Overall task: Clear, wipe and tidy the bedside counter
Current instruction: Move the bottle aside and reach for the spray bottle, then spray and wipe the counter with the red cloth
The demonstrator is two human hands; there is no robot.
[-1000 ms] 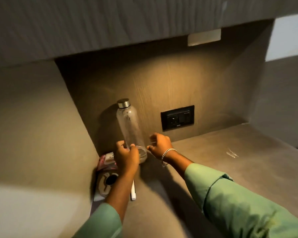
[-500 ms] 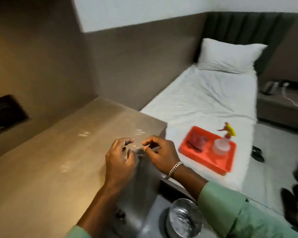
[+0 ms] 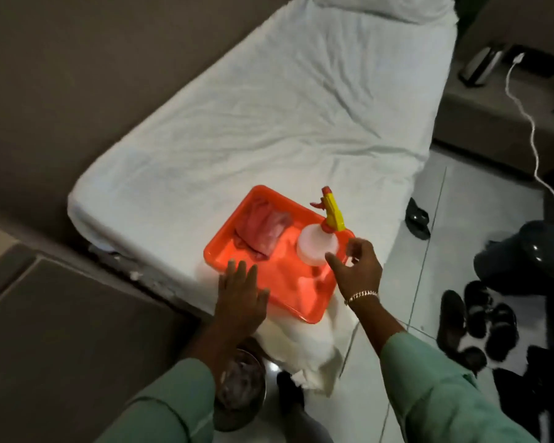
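On the bed (image 3: 269,123), spread empty hands (image 3: 242,294) (image 3: 359,270) flank tray (image 3: 288,282), spray bottle (image 3: 315,247).

A bed (image 3: 269,100) with a creased white sheet runs from the near corner up to a pillow (image 3: 381,8) at the far end. On its near corner sits an orange tray (image 3: 304,310) — one edge close to the mattress edge, where the sheet hangs down toward the floor. In the tray lie a crumpled pink cloth (image 3: 264,233) and, just beside it, an upright white spray bottle (image 3: 315,247) with a yellow and red trigger head.

The pale tiled floor (image 3: 429,266) beside the bed carries dark shoes and sandals (image 3: 475,321) — a loose cluster to the right, one more (image 3: 417,216) close to the bed's side. A metal bowl (image 3: 240,388) stands on the floor at the bed's foot.
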